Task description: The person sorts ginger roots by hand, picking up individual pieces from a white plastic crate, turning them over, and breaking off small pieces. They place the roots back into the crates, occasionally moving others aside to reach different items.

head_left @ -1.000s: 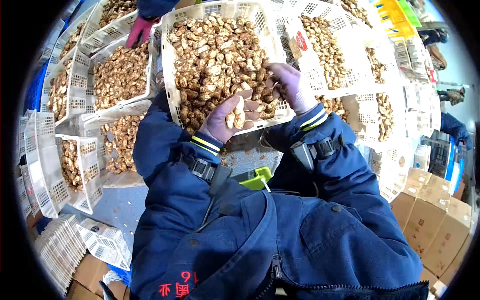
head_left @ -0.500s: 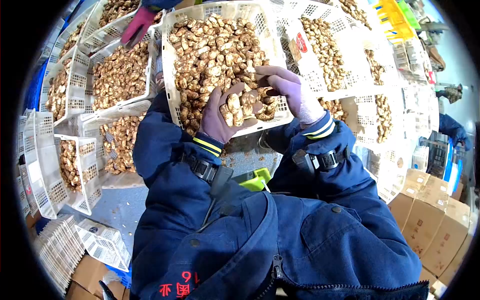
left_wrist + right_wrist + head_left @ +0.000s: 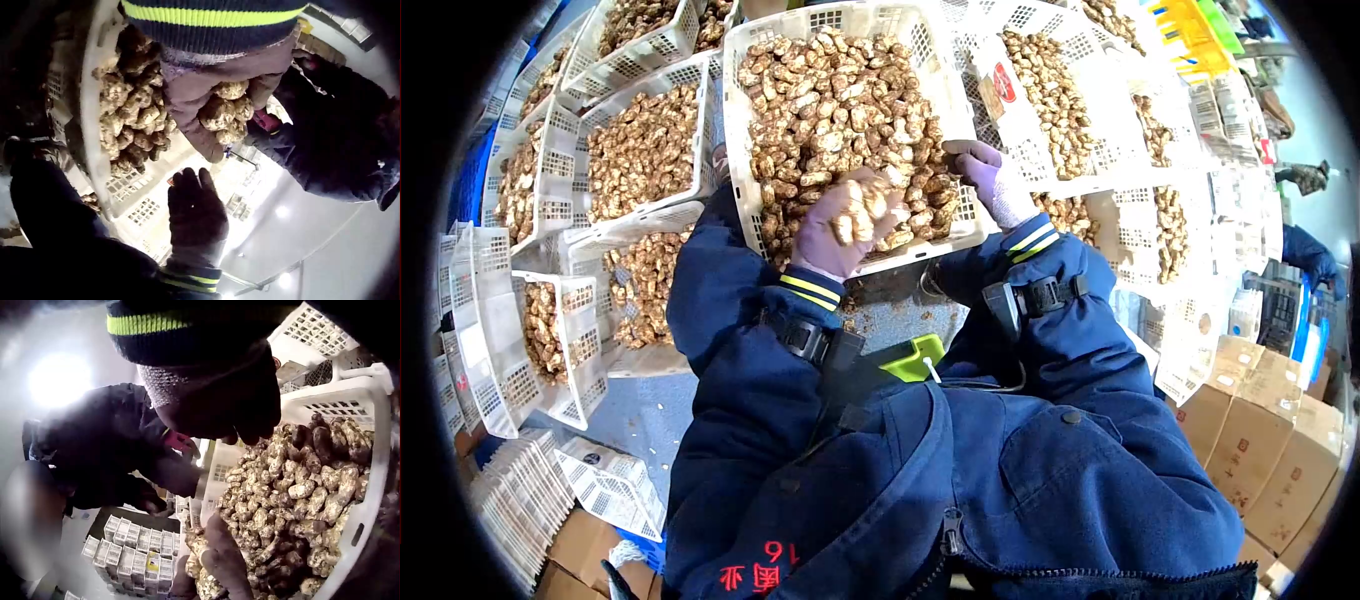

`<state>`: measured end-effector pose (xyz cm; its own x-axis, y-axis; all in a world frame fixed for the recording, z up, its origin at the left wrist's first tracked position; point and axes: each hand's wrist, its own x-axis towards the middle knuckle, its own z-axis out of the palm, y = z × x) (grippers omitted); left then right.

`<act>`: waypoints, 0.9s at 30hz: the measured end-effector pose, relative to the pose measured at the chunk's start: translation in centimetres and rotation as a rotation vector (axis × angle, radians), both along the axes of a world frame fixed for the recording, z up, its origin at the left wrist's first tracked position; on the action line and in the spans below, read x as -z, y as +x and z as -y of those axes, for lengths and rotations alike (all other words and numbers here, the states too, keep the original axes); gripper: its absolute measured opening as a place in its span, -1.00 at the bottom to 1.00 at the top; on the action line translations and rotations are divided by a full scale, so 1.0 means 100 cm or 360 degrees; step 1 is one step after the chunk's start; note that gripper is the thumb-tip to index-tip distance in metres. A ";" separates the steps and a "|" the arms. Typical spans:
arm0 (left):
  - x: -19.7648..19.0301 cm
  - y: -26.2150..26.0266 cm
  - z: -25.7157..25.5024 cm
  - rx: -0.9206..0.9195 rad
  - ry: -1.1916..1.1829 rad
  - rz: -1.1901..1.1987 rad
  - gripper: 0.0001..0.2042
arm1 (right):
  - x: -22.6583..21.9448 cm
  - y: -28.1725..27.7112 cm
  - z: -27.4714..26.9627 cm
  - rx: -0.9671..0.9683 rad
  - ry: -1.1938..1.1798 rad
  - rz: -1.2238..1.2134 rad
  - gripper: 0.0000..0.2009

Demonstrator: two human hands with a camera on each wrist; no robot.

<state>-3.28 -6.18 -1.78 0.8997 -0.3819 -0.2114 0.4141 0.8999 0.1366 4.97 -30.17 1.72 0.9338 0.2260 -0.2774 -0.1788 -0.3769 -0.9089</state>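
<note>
In the head view my left hand (image 3: 825, 240), in a mauve glove, holds several knobbly brown-and-cream pieces (image 3: 860, 212) above the near part of a white crate (image 3: 945, 80) heaped with such pieces. The left wrist view shows the fingers of the left hand (image 3: 187, 94) curled round the clump (image 3: 219, 114). My right hand (image 3: 992, 185) hovers by the crate's right edge, apart from the left, and looks empty. Its fingers extend in the left wrist view, where the right hand (image 3: 197, 219) appears dark. The right wrist view hides part of the right hand (image 3: 212, 403) in shadow.
More white crates of pieces stand left (image 3: 640, 155) and right (image 3: 1050, 110). Cardboard boxes (image 3: 1250, 430) are at lower right, stacked crates (image 3: 520, 505) at lower left. Another person in dark clothing (image 3: 103, 444) is across from me in the right wrist view.
My right hand has moved right, away from the left hand's pieces. The left hand has turned slightly with its clump. Another person's pink-gloved hand has left the head view.
</note>
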 end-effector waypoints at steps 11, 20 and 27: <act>-0.047 0.066 -0.141 -0.0807 0.0387 -0.0471 -0.23 | 0.014 -0.013 0.004 -0.0890 -0.1156 0.0234 -0.72; 0.013 0.001 0.006 0.0239 0.1167 -0.0385 -0.49 | 0.027 -0.033 -0.043 -0.0728 -0.1309 -0.0046 -0.67; 0.006 -0.009 0.010 0.0539 0.1154 -0.0270 -0.47 | 0.035 -0.024 -0.021 -0.0027 -0.0390 -0.0276 -0.71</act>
